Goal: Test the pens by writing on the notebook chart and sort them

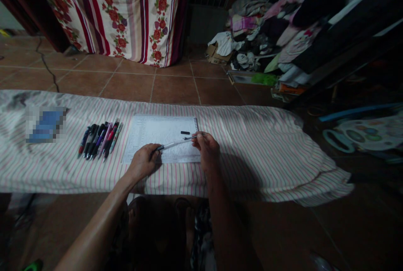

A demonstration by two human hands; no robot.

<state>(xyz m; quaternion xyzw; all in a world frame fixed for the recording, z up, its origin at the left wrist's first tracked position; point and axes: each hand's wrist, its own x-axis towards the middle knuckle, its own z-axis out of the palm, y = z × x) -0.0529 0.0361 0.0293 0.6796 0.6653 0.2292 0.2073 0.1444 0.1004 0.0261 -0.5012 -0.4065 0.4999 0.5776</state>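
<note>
A pen [174,144] is stretched between both hands above a spiral notebook [157,134] that lies on a striped cloth [252,153]. My left hand [143,162] pinches the pen's dark grip end. My right hand [206,150] pinches the other end, near the notebook's spiral edge. A small black piece [185,132], maybe a pen cap, rests on the page just above the pen. Several coloured pens [100,140] lie in a row on the cloth, left of the notebook.
A blurred blue object [46,124] sits on the cloth at the far left. Beyond lie a tiled floor [176,86], a floral curtain [126,10] and a heap of clothes [267,31] at the back right. A round toy-like thing [362,134] lies to the right.
</note>
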